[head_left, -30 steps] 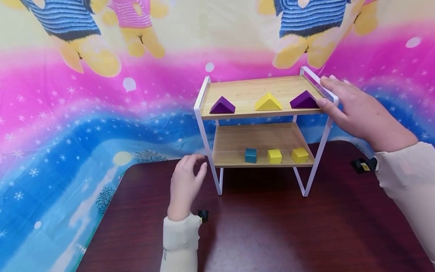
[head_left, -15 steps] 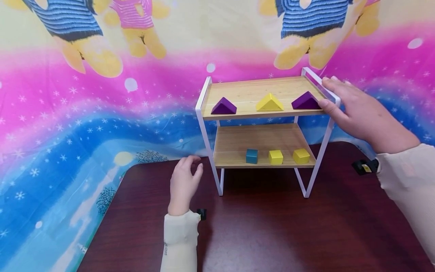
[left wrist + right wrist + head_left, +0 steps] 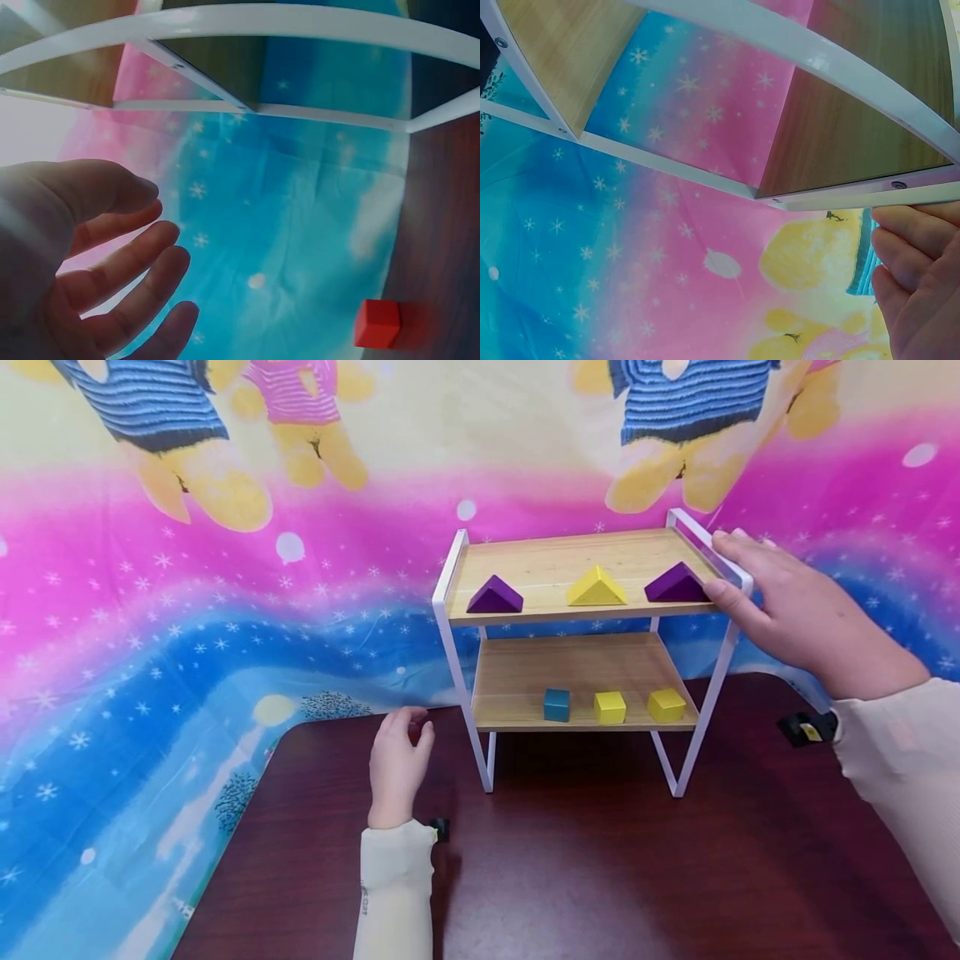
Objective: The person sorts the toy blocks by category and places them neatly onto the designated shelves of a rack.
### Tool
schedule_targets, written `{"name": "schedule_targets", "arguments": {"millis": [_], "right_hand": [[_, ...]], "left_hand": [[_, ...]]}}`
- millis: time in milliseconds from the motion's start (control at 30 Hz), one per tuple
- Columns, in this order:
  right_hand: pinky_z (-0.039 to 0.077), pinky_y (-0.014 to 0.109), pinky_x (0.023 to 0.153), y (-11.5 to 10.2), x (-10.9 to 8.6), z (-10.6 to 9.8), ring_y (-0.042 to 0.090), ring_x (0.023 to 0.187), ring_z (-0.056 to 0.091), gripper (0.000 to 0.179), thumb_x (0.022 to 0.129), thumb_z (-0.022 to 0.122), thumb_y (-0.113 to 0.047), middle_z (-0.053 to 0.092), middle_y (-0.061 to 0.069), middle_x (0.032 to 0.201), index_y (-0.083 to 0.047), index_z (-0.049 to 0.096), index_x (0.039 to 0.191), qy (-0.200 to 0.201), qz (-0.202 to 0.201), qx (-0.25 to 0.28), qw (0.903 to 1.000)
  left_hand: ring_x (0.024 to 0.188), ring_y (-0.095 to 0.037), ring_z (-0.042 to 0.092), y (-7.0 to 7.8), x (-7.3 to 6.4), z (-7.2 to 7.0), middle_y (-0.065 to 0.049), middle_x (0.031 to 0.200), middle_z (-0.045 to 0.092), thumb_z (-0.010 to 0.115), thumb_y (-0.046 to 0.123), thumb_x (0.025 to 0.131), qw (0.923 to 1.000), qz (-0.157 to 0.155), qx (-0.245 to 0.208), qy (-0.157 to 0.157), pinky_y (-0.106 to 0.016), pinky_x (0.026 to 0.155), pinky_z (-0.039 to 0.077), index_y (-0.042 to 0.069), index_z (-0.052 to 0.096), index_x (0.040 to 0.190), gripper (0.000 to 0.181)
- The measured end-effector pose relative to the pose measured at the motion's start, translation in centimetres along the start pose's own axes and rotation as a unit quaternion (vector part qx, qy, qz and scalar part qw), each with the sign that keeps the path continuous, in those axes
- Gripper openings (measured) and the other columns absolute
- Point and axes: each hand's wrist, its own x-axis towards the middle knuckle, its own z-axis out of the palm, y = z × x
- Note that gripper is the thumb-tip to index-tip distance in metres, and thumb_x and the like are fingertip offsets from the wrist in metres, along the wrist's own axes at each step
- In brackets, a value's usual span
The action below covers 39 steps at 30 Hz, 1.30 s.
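Observation:
A two-tier shelf (image 3: 570,677) with wooden boards and a white frame stands on the table. My right hand (image 3: 817,610) rests on its upper right rail, fingers fairly straight and thumb near the front corner, beside a purple triangular block (image 3: 675,583). To the left of the shelf, my left hand (image 3: 397,768) hovers above the table with fingers loosely bent and nothing held. A red block (image 3: 377,324) lies on the table near that hand in the left wrist view; the hand mostly covers it in the head view.
On the upper board sit another purple triangular block (image 3: 495,595) and a yellow one (image 3: 597,587). The lower board bears a teal cube (image 3: 557,705) and two yellow cubes, one central (image 3: 610,708), one rightmost (image 3: 666,705). A printed cloth (image 3: 225,610) hangs behind the dark table (image 3: 555,877).
My left hand has drifted a little left, away from the shelf's left leg. My right hand stays on the rail, and the blocks on the shelf keep their places.

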Motion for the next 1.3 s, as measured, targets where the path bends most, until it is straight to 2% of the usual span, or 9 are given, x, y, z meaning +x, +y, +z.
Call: {"name": "schedule_targets", "arguments": {"millis": [233,600,800,1067,1300], "right_hand": [[0.033,0.081,0.094,0.1,-0.1,0.1,0.046,0.152,0.012,0.068,0.107,0.044,-0.040,0.012,0.022,0.167,-0.018,0.013,0.164,0.000,0.004,-0.001,1.0000],[0.033,0.082,0.093,0.1,-0.2,-0.1,0.046,0.152,0.011,0.069,0.107,0.045,-0.040,0.011,0.021,0.167,-0.019,0.012,0.164,-0.002,0.006,-0.003,1.0000],[0.031,0.081,0.096,-0.1,0.0,-0.1,0.046,0.152,0.012,0.068,0.107,0.044,-0.041,0.012,0.021,0.167,-0.019,0.013,0.164,0.002,0.000,0.000,1.0000],[0.034,0.081,0.092,0.0,0.0,0.0,0.047,0.151,0.012,0.069,0.107,0.045,-0.040,0.011,0.021,0.167,-0.019,0.013,0.164,-0.004,0.002,-0.003,1.0000],[0.038,0.081,0.088,0.0,0.0,-0.1,0.048,0.151,0.014,0.070,0.106,0.046,-0.039,0.012,0.022,0.167,-0.018,0.013,0.164,-0.003,0.001,-0.007,1.0000]], "left_hand": [[0.100,-0.034,0.064,-1.2,0.2,0.6,-0.017,0.116,0.066,0.065,0.016,0.098,0.9988,-0.041,-0.025,0.004,-0.050,0.082,0.053,0.005,0.070,0.117,0.023],[0.106,-0.038,0.059,-3.2,0.3,1.7,-0.020,0.113,0.066,0.065,0.010,0.096,0.9960,-0.072,-0.046,0.026,-0.052,0.088,0.048,0.002,0.069,0.113,0.020],[0.110,-0.039,0.058,-4.0,0.5,1.9,-0.019,0.116,0.063,0.066,0.009,0.096,0.9936,-0.102,-0.047,0.010,-0.051,0.092,0.048,0.002,0.068,0.118,0.023],[0.111,-0.035,0.056,-4.8,1.0,2.3,-0.019,0.119,0.061,0.063,0.011,0.098,0.9921,-0.117,-0.037,-0.025,-0.050,0.093,0.047,0.001,0.067,0.120,0.024],[0.106,-0.036,0.057,-5.4,1.7,2.9,-0.020,0.119,0.060,0.063,0.012,0.098,0.9914,-0.123,-0.015,-0.042,-0.050,0.087,0.048,0.002,0.066,0.121,0.025]]}}
